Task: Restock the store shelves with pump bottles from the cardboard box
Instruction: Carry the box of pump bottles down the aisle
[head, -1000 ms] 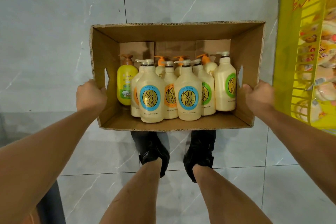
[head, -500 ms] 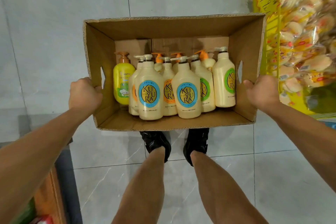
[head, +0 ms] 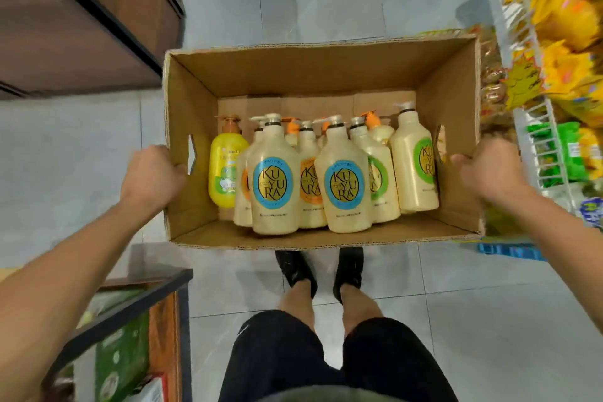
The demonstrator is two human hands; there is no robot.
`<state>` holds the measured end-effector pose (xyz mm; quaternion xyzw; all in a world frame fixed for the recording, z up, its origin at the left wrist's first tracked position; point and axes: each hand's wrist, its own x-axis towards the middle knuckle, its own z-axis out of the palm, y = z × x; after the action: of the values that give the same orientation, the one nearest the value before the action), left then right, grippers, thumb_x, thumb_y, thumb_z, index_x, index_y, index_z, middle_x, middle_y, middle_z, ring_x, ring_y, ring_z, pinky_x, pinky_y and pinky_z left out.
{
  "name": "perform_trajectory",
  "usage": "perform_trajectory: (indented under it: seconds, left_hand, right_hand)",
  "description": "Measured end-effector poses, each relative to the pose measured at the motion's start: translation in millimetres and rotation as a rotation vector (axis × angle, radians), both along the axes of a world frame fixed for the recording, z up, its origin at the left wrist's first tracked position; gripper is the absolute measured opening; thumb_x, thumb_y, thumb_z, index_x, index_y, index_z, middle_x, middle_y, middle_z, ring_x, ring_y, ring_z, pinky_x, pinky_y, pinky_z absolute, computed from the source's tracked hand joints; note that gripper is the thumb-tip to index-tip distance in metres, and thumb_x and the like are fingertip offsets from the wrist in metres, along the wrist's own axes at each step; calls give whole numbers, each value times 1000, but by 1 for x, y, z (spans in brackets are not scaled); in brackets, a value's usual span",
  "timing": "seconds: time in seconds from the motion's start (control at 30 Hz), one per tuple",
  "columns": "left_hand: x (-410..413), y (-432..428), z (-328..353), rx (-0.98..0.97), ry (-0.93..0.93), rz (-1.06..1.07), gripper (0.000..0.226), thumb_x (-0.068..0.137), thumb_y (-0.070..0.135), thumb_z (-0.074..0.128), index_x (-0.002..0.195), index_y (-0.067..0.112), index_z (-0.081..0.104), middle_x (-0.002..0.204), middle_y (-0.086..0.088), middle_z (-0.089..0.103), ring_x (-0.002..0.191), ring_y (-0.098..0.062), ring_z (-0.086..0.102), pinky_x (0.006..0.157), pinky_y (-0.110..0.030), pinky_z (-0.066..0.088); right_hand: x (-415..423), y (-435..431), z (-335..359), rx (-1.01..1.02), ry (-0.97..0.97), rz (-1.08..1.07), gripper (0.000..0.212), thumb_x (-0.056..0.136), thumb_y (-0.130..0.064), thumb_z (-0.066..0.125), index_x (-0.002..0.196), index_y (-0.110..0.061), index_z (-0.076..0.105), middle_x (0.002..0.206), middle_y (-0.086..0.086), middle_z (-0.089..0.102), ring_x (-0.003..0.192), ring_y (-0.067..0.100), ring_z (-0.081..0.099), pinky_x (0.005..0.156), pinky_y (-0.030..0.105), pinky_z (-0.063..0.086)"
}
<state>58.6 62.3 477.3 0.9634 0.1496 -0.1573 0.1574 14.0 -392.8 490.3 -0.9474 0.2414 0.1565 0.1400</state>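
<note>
Cardboard box (head: pixel 293 75) (pump bottles (head: pixel 275 179) inside) gripped by left hand (head: pixel 148 178); right hand (head: pixel 489 173).

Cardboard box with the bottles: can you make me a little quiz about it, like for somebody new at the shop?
1. True or false: the brown cardboard box is empty.
2. The bright yellow pump bottle stands at which end of the box? A) the person's left B) the middle C) the person's right
3. Fill in: the left hand and the right hand each grip one ___ of the box.
Key: 1 false; 2 A; 3 side.
</note>
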Motion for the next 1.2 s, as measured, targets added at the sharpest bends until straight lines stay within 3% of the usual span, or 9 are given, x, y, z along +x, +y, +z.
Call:
perform_trajectory:
  seconds: [0.07, 0.17, 0.3, 0.4, 0.5, 0.63, 0.8, 1.0, 1.2]
  left_hand:
    - [12, 8, 36, 0, -21, -31, 17, 86, 9, 59, 73, -3, 55, 68, -17, 55, 63, -34, 53, 57, -33, 41]
    - [31, 24, 76, 9, -58, -41, 21, 83, 10, 59, 66, -2, 54, 64, -17, 53, 64, -38, 55, 56, -32, 40]
    - [65, 37, 116, 1, -111, -38, 24, 81, 11, 63, 65, -7, 60, 67, -22, 59, 64, -38, 57, 57, -34, 44]
    - [94, 34, 137, 16, -150, -57, 25, 83, 11, 64, 73, -12, 64, 66, -22, 59, 62, -36, 56, 58, -32, 41]
    - [127, 34, 146, 8, -153, -5, 27, 83, 16, 66, 69, -6, 62, 60, -13, 54, 54, -26, 50, 55, -30, 40]
    - [182, 33, 147, -9, -128, -17, 29, 81, 13, 65, 56, 1, 56, 57, -13, 56, 51, -26, 53, 45, -25, 39]
    - [259, 18, 154, -2, -99, 26, 27, 80, 9, 64, 55, 4, 54, 58, -11, 56, 54, -24, 53, 46, -26, 38]
    - [359, 11, 166, 23, -128, 39, 22, 80, 8, 63, 59, 3, 57, 61, -11, 58, 56, -26, 55, 48, -27, 41]
    - [474, 4, 177, 47, -153, 50, 17, 80, 8, 65, 68, -3, 60, 61, -13, 59, 55, -24, 56, 45, -24, 38]
  right_hand:
    - [10, 8, 40, -12, -17, 13, 42, 91, -18, 63, 66, 14, 55, 68, 26, 58, 83, 44, 62, 64, 36, 39]
    - [23, 21, 84, -42, -49, 27, 49, 90, -16, 63, 51, -1, 38, 54, 12, 43, 83, 45, 61, 62, 35, 36]
    - [52, 32, 115, -64, -99, 26, 47, 90, -16, 62, 52, -1, 40, 78, 33, 60, 88, 45, 61, 62, 33, 35]
    - [81, 38, 125, -75, -87, 24, 40, 91, -23, 61, 80, 16, 60, 93, 34, 64, 95, 44, 62, 67, 36, 42]
    - [116, 38, 124, -50, -86, -7, 39, 89, -25, 65, 94, 14, 62, 99, 33, 63, 95, 43, 61, 69, 36, 44]
    - [174, 31, 115, -24, -72, -49, 30, 89, -23, 65, 85, 6, 61, 85, 23, 62, 72, 31, 54, 62, 30, 39]
    - [263, 20, 114, 12, -80, -3, 26, 88, -21, 64, 81, 4, 60, 91, 27, 65, 86, 39, 61, 66, 34, 44]
    - [372, 4, 126, 87, -106, -26, 27, 87, -15, 63, 65, -3, 52, 67, 14, 55, 60, 28, 46, 55, 30, 36]
    - [490, -5, 137, 77, -133, 4, 25, 86, -14, 63, 70, 5, 59, 67, 17, 57, 66, 32, 51, 58, 30, 37]
